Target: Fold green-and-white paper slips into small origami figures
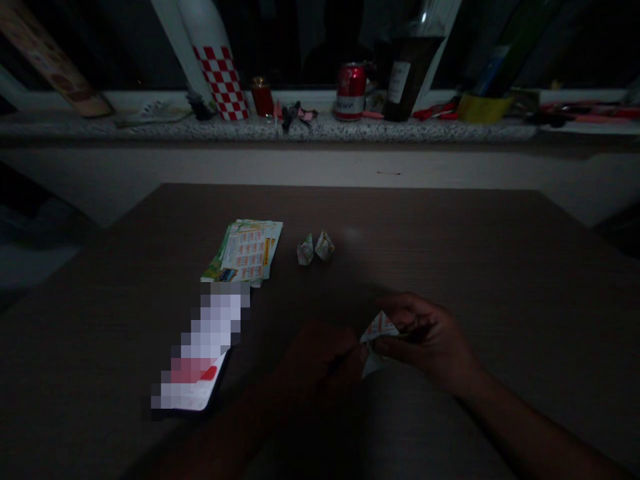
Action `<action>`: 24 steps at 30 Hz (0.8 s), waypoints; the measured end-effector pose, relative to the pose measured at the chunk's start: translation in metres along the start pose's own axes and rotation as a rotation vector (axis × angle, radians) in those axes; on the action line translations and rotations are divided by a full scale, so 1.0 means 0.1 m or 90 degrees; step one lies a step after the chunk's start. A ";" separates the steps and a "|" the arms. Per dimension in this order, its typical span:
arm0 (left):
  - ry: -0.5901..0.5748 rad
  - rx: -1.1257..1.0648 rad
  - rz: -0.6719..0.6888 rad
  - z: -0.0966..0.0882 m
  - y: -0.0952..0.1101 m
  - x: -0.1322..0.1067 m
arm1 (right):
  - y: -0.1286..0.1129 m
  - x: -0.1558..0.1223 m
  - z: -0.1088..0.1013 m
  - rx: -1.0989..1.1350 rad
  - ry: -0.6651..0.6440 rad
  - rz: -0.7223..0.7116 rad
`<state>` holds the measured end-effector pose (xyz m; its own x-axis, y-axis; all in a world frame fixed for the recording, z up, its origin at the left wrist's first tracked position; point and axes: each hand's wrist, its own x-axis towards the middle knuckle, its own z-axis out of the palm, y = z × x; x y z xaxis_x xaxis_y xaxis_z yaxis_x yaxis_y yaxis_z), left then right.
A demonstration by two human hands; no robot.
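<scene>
Between my hands is a small piece of folded paper [380, 325], white with rows of orange print and a pointed top. My left hand [323, 353], dark in shadow, pinches its left side. From the right, my right hand [433, 343] grips the other side between thumb and fingers. Two small folded paper pieces, one on the left [305, 251] and one on the right [325, 246], stand farther back on the table. To their left lies a stack of printed paper slips [245, 250] with similar orange print. Dim light hides the finer folds.
A lit phone [200, 360], its screen blurred out, lies left of my left hand on the wooden table [475, 253]. Behind, the stone windowsill [165, 132] holds a red can [351, 92], a checkered bottle [220, 77], a dark bottle [407, 80] and a yellow holder [484, 109].
</scene>
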<state>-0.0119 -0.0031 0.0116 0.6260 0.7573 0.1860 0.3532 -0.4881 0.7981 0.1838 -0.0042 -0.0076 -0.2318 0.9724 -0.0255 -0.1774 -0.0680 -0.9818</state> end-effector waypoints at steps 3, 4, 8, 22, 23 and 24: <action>-0.010 -0.017 0.005 0.01 0.01 -0.01 | 0.01 0.00 -0.01 0.025 -0.016 0.023; -0.009 -0.017 0.004 0.01 0.01 -0.01 | 0.02 0.00 -0.01 0.031 -0.021 0.029; -0.010 -0.022 -0.005 0.01 -0.01 -0.02 | 0.02 0.00 -0.01 0.039 -0.038 0.033; 0.002 -0.004 -0.084 -0.07 -0.12 0.01 | 0.01 0.04 -0.05 -0.018 0.032 0.008; 0.005 0.001 -0.084 -0.06 -0.11 0.01 | 0.01 0.03 -0.05 -0.025 0.038 0.009; 0.008 0.006 -0.085 -0.06 -0.11 0.01 | 0.01 0.03 -0.05 -0.035 0.042 0.007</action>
<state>-0.0185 0.0056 0.0066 0.5643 0.8211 0.0859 0.4396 -0.3869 0.8106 0.1872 0.0000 -0.0094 -0.1693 0.9844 -0.0473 -0.1225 -0.0687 -0.9901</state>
